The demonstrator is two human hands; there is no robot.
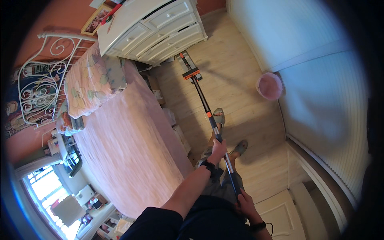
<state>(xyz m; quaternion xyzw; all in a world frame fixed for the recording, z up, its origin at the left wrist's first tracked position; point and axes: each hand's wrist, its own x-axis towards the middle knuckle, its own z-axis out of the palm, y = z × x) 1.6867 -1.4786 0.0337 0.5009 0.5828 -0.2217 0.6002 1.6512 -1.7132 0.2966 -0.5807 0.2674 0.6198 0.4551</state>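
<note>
A person stands on a pale wood-plank floor (236,76) beside a wide bed with a pink cover (128,148), both hands on a long flat mop with a black-and-silver pole and orange fittings (204,102). The left hand (218,149), a dark band at its wrist, has its fingers wrapped round the pole about midway up. The right hand (245,202) closes its fingers round the pole's upper end, close to the body at 6 o'clock. From there the pole slants toward 11 o'clock, and its flat grey head with an orange bracket (189,67) lies on the floor just before the white chest of drawers (154,30) at 12 o'clock. Two feet in grey slippers (230,132) stand either side of the pole, below the left hand. A round pink bucket (269,86) sits at 2 o'clock, next to the white panelled wall (320,80), well apart from the mop head. A floral pillow (92,80) rests at the bed's head, against a white scrolled metal bedstead (44,80) at 9 o'clock.
</note>
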